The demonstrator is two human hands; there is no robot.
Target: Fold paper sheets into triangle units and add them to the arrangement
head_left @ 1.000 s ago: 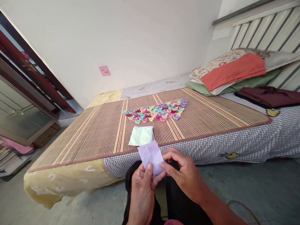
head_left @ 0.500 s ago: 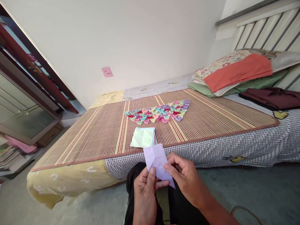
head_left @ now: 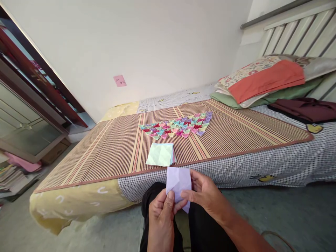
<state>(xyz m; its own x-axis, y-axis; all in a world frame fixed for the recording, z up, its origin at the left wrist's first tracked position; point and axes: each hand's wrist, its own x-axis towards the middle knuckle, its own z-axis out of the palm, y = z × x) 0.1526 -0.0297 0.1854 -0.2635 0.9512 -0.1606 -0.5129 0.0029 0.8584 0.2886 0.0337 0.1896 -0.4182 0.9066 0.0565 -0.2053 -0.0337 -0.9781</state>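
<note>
A creased purple paper (head_left: 179, 180) is held up just in front of the bed edge, above my lap. My left hand (head_left: 164, 208) pinches its lower left part between thumb and fingers. From the right, my right hand (head_left: 203, 190) grips the paper, thumb on the front and fingers behind. Beyond it, a stack of creased paper squares (head_left: 160, 154) lies on the striped mat (head_left: 118, 148), pale green on top. Several rows of small folded paper pieces (head_left: 178, 126) in many colours stand farther back on the mat.
Pillows (head_left: 265, 78) and folded maroon cloth (head_left: 304, 109) lie at the bed's right end, by a white headboard (head_left: 301, 38). A pink note (head_left: 120, 81) is on the wall. A glass-fronted cabinet (head_left: 23, 122) stands at the left. A checked sheet (head_left: 236, 175) hangs over the bed edge.
The purple paper has turned more upright and shifted slightly right and down. My right thumb has moved left across its front. My left hand is nearly still.
</note>
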